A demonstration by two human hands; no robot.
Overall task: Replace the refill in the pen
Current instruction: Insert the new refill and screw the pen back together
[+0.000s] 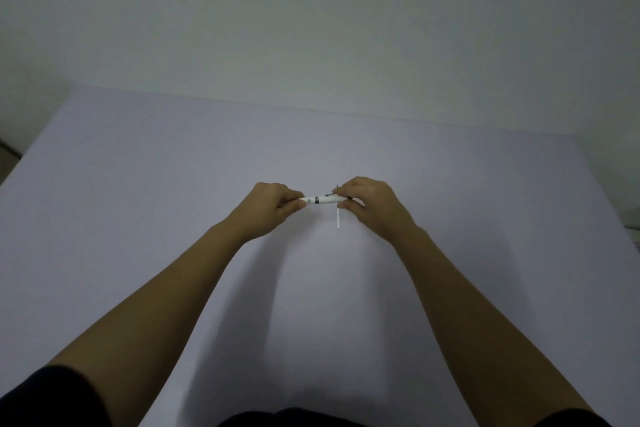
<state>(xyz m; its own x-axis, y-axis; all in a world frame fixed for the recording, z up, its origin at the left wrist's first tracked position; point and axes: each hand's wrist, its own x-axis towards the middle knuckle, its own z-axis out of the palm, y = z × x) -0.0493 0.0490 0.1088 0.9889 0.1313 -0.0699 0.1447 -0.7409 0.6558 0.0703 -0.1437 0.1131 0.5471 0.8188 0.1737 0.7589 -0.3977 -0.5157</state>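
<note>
A white pen [320, 200] with a dark band lies level between both hands, above the middle of the pale lilac table [173, 184]. My left hand [268, 210] pinches its left end. My right hand [372, 204] grips its right end, where a small dark part pokes out above the fingers. A thin white refill [338, 218] hangs down from under my right fingers, pointing toward me; whether those fingers hold it or it lies on the table I cannot tell.
A plain pale wall [311, 28] rises behind the table's far edge. The table's left edge drops off at the left of the view. Dark sleeves show at the bottom corners.
</note>
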